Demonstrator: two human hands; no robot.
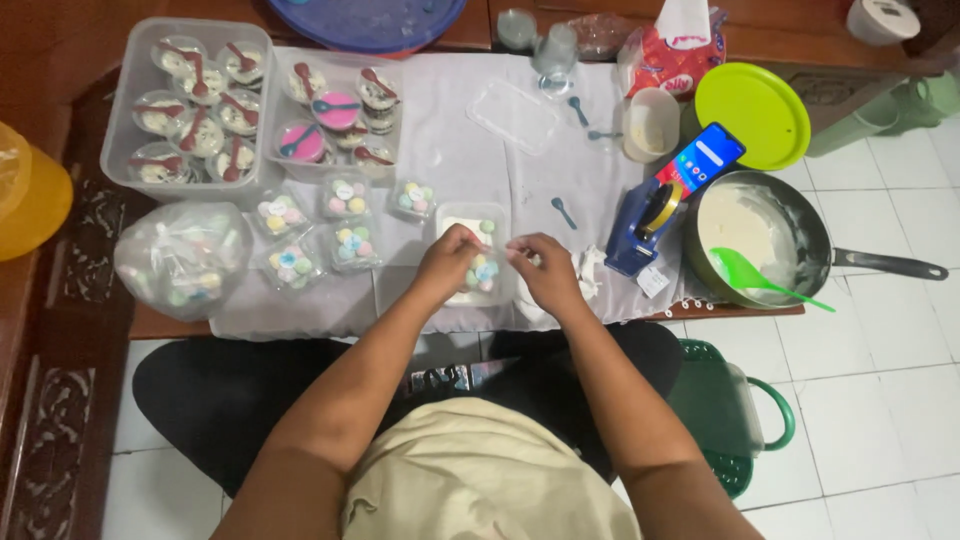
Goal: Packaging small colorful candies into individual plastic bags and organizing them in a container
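Container (478, 255) btwn, under both hands (500, 262)

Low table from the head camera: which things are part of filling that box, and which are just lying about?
In hand: left hand, right hand, clear box of pastel sweets, filled boxes, bag of sweets.
Lying about: pan with green spatula, phone, tape dispenser, green lid.

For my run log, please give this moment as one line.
left hand: over clear container | right hand: beside it, fingers pinched | container: pastel round sweets inside | pan: right
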